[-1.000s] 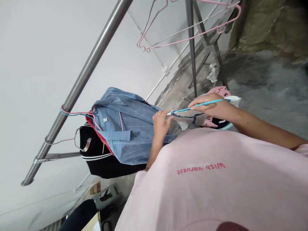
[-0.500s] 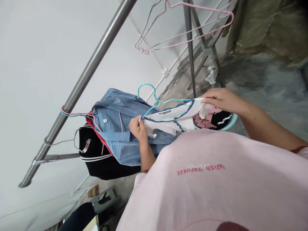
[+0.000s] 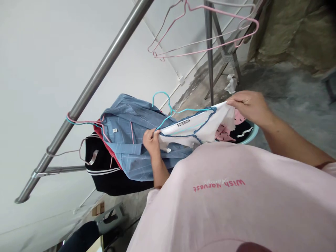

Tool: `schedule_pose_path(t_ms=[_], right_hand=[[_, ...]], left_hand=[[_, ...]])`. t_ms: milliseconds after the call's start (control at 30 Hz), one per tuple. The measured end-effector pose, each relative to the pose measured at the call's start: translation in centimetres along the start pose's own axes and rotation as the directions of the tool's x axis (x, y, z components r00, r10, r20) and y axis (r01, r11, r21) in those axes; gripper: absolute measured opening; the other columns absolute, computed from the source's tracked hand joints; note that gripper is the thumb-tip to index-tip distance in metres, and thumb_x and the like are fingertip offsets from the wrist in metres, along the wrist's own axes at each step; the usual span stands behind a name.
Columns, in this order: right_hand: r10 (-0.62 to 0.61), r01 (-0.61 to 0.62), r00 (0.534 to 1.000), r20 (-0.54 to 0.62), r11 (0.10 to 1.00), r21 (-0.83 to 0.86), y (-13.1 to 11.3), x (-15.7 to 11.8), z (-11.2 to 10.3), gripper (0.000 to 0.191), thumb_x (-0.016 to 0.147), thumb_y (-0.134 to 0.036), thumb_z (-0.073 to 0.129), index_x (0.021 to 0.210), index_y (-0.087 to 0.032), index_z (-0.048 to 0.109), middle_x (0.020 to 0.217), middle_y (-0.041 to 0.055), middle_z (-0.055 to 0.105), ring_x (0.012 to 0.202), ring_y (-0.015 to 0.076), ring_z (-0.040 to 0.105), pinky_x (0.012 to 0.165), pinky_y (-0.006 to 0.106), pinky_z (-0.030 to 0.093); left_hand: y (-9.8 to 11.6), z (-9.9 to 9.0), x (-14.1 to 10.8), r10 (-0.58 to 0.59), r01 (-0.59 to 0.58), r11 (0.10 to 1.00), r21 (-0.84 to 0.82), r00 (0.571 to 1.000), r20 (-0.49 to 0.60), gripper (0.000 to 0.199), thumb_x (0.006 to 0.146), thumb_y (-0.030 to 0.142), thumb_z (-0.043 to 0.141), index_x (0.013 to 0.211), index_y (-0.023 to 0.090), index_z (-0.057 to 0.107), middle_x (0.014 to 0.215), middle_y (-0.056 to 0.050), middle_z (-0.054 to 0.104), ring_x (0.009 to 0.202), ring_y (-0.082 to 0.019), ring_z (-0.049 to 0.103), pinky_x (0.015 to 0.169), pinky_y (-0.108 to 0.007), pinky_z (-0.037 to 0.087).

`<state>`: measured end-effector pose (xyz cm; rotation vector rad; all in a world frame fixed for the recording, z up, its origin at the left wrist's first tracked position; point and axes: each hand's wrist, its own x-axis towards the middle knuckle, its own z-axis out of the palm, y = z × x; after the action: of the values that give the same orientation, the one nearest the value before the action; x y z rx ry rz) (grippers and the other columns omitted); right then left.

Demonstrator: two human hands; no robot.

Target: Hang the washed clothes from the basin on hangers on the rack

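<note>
A white top with blue trim (image 3: 178, 129) is stretched between my two hands. Inside its neckline sits a light blue clothes hanger (image 3: 172, 111), its hook sticking up free of the rail. My left hand (image 3: 152, 141) is closed on one shoulder of the top, beside the hanger's arm. Pinched in my right hand (image 3: 249, 105) is the other shoulder, pulled out to the right past the hanger's end. The lower part of the top is hidden behind my pink shirt.
A metal rail (image 3: 102, 75) slants across the left, bearing a blue checked shirt (image 3: 126, 131) and a black garment (image 3: 105, 178). Pink and grey hangers (image 3: 204, 45) hang above. A light blue basin (image 3: 252, 136) with clothes stands behind. A grey stool (image 3: 112, 218) is at lower left.
My right hand has moved slightly up and to the right, drawing the shoulder of the white top tauter. My left hand keeps its hold. The view has shifted a little.
</note>
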<state>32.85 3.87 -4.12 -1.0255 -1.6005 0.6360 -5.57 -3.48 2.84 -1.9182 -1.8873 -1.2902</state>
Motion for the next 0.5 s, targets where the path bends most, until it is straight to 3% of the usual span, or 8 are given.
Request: schedule_pose_path(t_ms=[67, 133, 200, 267, 300, 367, 433, 500], right_hand=[[-0.004, 0.005, 0.995, -0.098, 1.0, 0.015, -1.2, -0.2, -0.7, 0.019, 0.09, -0.038, 0.064, 0.076, -0.029, 0.072, 0.078, 0.0019, 0.065, 0.077, 0.0226, 0.057, 0.068, 0.042, 0.038], [-0.03, 0.036, 0.994, -0.101, 0.998, 0.055, -2.6, -0.3, -1.5, 0.019, 0.091, -0.039, 0.063, 0.078, -0.031, 0.073, 0.078, 0.002, 0.065, 0.076, 0.0222, 0.058, 0.068, 0.043, 0.039], [-0.153, 0.14, 0.985, 0.082, 0.979, 0.145, -3.9, -0.4, -2.4, 0.016, 0.091, -0.04, 0.062, 0.083, -0.033, 0.074, 0.081, 0.0014, 0.066, 0.078, 0.0224, 0.06, 0.07, 0.044, 0.043], [-0.307, 0.245, 0.913, 0.269, 0.939, 0.241, -4.8, -0.3, -3.0, 0.014, 0.092, -0.04, 0.062, 0.092, -0.036, 0.075, 0.085, 0.0011, 0.068, 0.084, 0.0238, 0.062, 0.076, 0.045, 0.046], [-0.347, 0.28, 0.892, 0.29, 0.928, 0.247, -5.1, -0.2, -3.2, 0.014, 0.092, -0.038, 0.062, 0.097, -0.038, 0.075, 0.087, 0.0017, 0.068, 0.088, 0.0246, 0.061, 0.079, 0.045, 0.046], [-0.329, 0.303, 0.927, 0.181, 0.94, 0.157, -5.4, -0.1, -3.3, 0.017, 0.091, -0.034, 0.064, 0.105, -0.039, 0.073, 0.09, 0.0039, 0.065, 0.091, 0.0256, 0.057, 0.082, 0.045, 0.043], [-0.235, 0.229, 0.97, 0.055, 0.968, 0.1, -5.3, 0.0, -3.2, 0.022, 0.085, -0.031, 0.072, 0.106, -0.038, 0.071, 0.092, 0.0053, 0.061, 0.088, 0.024, 0.051, 0.078, 0.041, 0.041], [-0.09, 0.034, 0.978, 0.186, 0.958, 0.285, -5.2, 0.0, -3.0, 0.023, 0.079, -0.027, 0.079, 0.099, -0.033, 0.072, 0.088, 0.0042, 0.056, 0.079, 0.019, 0.045, 0.069, 0.033, 0.039]], left_hand=[[-0.1, 0.1, 0.0, -0.008, 0.009, 1.0, 0.015, 0.999, -0.047, 0.014, 0.086, 0.023, 0.065, 0.08, 0.014, 0.074, 0.072, -0.001, 0.065, 0.071, -0.013, 0.057, 0.071, -0.026, 0.044], [0.1, 0.2, 0.1, -0.015, 0.019, 0.999, 0.047, 0.997, -0.074, 0.014, 0.087, 0.023, 0.065, 0.082, 0.014, 0.074, 0.071, -0.001, 0.064, 0.069, -0.013, 0.056, 0.071, -0.025, 0.043], [0.7, 0.0, 0.2, -0.005, 0.011, 0.999, 0.051, 0.995, -0.101, 0.013, 0.088, 0.023, 0.065, 0.083, 0.014, 0.074, 0.07, 0.0, 0.063, 0.067, -0.012, 0.053, 0.069, -0.025, 0.043], [1.5, -0.3, 0.3, 0.03, -0.028, 1.0, 0.014, 0.988, -0.151, 0.014, 0.088, 0.024, 0.065, 0.082, 0.014, 0.073, 0.071, 0.0, 0.062, 0.067, -0.012, 0.052, 0.068, -0.025, 0.042], [1.9, -0.5, 0.4, 0.051, -0.052, 0.999, 0.001, 0.981, -0.186, 0.015, 0.088, 0.025, 0.065, 0.082, 0.014, 0.073, 0.071, 0.0, 0.062, 0.068, -0.012, 0.052, 0.069, -0.025, 0.042], [2.5, -0.8, 0.5, 0.095, -0.095, 0.995, 0.012, 0.963, -0.25, 0.019, 0.09, 0.029, 0.064, 0.081, 0.014, 0.072, 0.072, -0.001, 0.062, 0.071, -0.013, 0.053, 0.071, -0.026, 0.043], [2.8, -0.9, 0.6, 0.131, -0.129, 0.991, 0.026, 0.947, -0.294, 0.022, 0.09, 0.033, 0.063, 0.08, 0.015, 0.071, 0.072, -0.001, 0.063, 0.072, -0.014, 0.055, 0.074, -0.028, 0.044], [2.8, -0.6, 0.6, 0.152, -0.165, 0.986, -0.013, 0.932, -0.328, 0.022, 0.089, 0.035, 0.065, 0.079, 0.016, 0.071, 0.072, -0.001, 0.063, 0.072, -0.014, 0.056, 0.076, -0.03, 0.044]])
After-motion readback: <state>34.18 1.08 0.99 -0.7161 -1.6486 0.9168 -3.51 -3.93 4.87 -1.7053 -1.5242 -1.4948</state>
